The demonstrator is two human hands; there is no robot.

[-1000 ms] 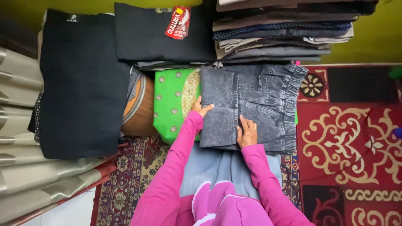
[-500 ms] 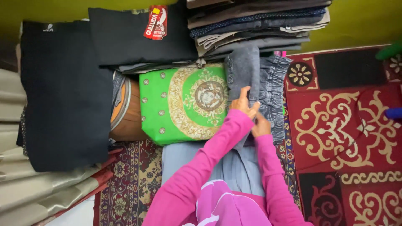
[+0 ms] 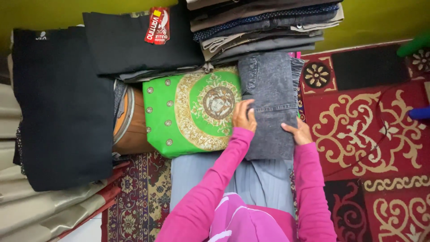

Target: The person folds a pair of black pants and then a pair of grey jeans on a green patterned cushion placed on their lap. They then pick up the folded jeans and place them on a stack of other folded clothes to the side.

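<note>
Red patterned carpet [image 3: 358, 134]; both hands, left [image 3: 244, 115] and right [image 3: 299, 133], pressed flat, spread on folded grey jeans [image 3: 271, 98]

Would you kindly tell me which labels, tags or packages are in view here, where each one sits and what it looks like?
Hang tag: lies on the black folded garment at the top, left of the clothes stack; rectangular, red with white print and a yellow patch.
Small logo mark: top corner of the large black garment at left; tiny, white.
No packages, signs or screens.
</note>
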